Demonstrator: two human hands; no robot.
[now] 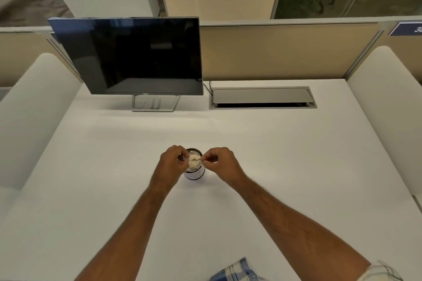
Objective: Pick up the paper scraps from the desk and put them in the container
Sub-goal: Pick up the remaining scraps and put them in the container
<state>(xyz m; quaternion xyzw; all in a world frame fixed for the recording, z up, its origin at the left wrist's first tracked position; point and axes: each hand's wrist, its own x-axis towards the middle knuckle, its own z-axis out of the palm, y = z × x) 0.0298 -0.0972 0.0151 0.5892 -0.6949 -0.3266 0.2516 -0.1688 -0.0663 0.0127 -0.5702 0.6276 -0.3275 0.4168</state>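
Two hands, one container. Head view: my left hand [174, 160] and right hand [218, 159] meet over the container [194, 172], mid-table [274, 166], each grip pinched shut on paper scraps [194, 160] at its mouth. Scraps: pale, crumpled, small; I judge them weightless, soft and easily dropped, best nipped by fingertips at an edge. Container: small, round, white-walled, dark-rimmed, nearly full. Elsewhere: monitor [137, 57], off.

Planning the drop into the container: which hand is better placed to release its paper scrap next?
Probably the right hand: its pinched fingers reach over the small round white container's open mouth. The left hand is curled at the rim; what it holds is unclear.
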